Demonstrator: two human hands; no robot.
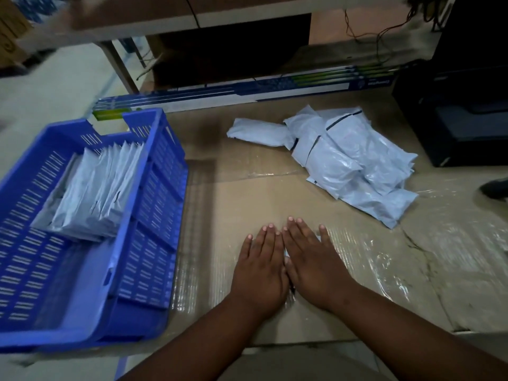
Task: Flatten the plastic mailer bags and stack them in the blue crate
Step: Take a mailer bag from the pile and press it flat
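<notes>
My left hand [259, 273] and my right hand [312, 266] lie flat side by side, fingers straight, pressing down on the cardboard-covered table. A sliver of pale mailer bag [286, 253] shows between them; the rest of it is hidden under my palms. A loose pile of puffy pale-blue mailer bags [354, 163] lies at the far right of the table, with one rolled bag [259, 132] at its left end. The blue crate [148, 210] stands on the left and holds a row of flattened mailer bags [93, 191] leaning together.
The table top is cardboard [247, 193] wrapped in shiny clear film. Long blue-and-white boxes [247, 92] lie along the far edge. A black machine [453, 111] stands at the back right. A dark object [494, 188] pokes in from the right edge.
</notes>
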